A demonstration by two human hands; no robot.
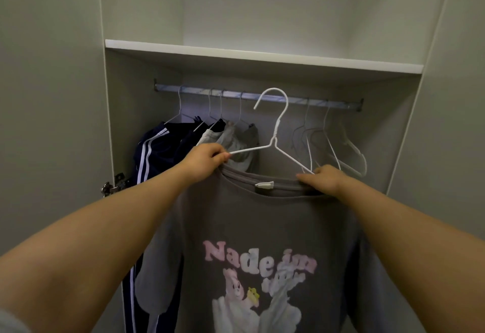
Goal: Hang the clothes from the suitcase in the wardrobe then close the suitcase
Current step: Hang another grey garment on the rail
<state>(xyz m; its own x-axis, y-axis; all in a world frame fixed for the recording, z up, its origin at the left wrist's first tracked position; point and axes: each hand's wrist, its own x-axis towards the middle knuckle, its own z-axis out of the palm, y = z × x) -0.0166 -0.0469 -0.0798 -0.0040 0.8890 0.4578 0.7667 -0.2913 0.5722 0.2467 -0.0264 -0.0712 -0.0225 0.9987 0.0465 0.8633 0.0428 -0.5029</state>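
While both arms reach up below the wardrobe rail (199, 92), a white hanger (275, 133) sits at the collar of a grey printed T-shirt (262, 217), its hook level with the rail.

Left grip (207, 158): fingers curled, pinching the hanger's left arm together with the collar.

Right grip (324, 179): fingers curled on the collar by the hanger's right arm; whether it holds the wire too is hard to tell.

Left end of rail: navy striped garment (152, 154), pale clothes (231, 138).

Right end of rail: empty hangers (341, 149).
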